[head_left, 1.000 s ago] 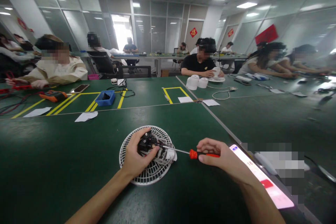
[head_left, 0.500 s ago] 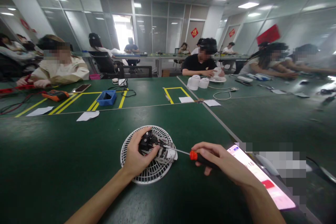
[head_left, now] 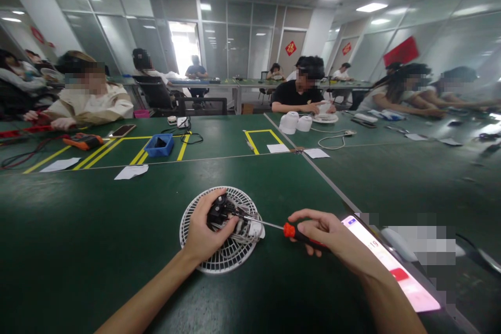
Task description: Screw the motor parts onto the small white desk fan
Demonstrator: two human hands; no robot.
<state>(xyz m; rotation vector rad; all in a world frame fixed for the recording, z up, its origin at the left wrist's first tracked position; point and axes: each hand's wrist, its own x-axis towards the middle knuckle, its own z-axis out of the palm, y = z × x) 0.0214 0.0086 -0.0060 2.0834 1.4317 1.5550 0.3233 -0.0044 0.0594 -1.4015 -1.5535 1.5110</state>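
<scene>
My left hand [head_left: 209, 229] is closed around a black fan motor [head_left: 216, 213], thumb on the near side and fingers over its far side. Under the motor lies a round white fan grille [head_left: 230, 266], with a bundled pale cord [head_left: 239, 234] on top of it. My right hand [head_left: 317, 232] grips a screwdriver [head_left: 289, 230] with a red and black handle. Its metal shaft points left, and the tip reaches the motor beside my left thumb. What exactly the tip touches is too small to make out.
A phone [head_left: 391, 263] with a lit screen lies right of my right hand. Across the green table [head_left: 117, 229] are a blue bin [head_left: 159, 146], paper slips [head_left: 132, 172] and an orange multimeter [head_left: 83, 141]. A co-worker [head_left: 299, 91] sits opposite near white housings [head_left: 288, 123].
My right hand's fingers have shifted on the screwdriver handle, and the handle looks turned, with more red showing. My left hand and the motor stay put.
</scene>
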